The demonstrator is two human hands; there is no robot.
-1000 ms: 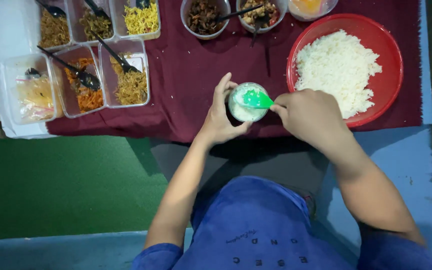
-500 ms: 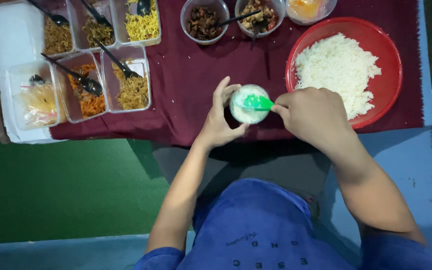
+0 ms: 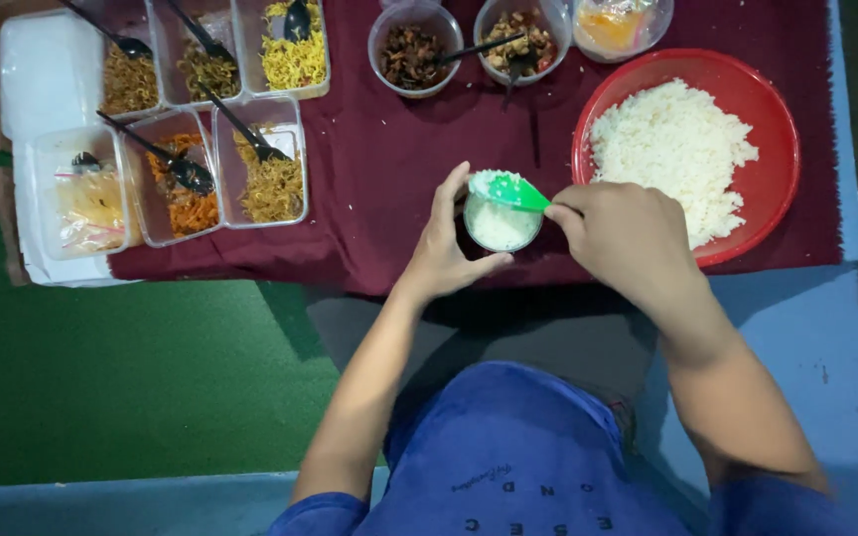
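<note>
Where paddle (image 3: 515,192) lay flat in cup (image 3: 500,225) a second ago, now lifted, tilted over rim; right hand (image 3: 620,230) fingers pinch handle, left hand (image 3: 446,248) fingers wrap cup. Rice inside packed; pressing looks near done.

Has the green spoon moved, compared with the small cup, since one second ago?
Yes. The green spoon has risen from the middle of the small cup to its far rim, carrying rice.

Maroon cloth (image 3: 389,169) covering the work surface, seen from above. Green floor (image 3: 121,377) at left; blue floor (image 3: 826,318) at right and along the bottom edge. Lighting dim and even.
</note>
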